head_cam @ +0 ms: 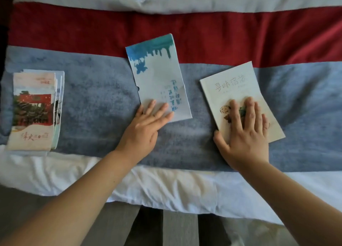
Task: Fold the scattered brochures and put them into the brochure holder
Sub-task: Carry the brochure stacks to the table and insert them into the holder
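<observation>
A pale blue sleeve-like brochure holder (157, 75) with a blue-green wash along its top lies tilted in the middle of the bed runner. My left hand (146, 129) rests flat on its near corner, fingers spread. To the right lies a folded cream brochure (235, 90) with grey characters and a food picture. My right hand (244, 132) presses flat on its lower half, fingers apart. At the far left sits a stack of folded brochures (33, 110), the top one showing a red gate.
Everything lies on a grey-blue and dark red bed runner (96, 101) across white bedding (166, 186). The bed's near edge runs below my forearms, with grey floor (118, 225) beneath.
</observation>
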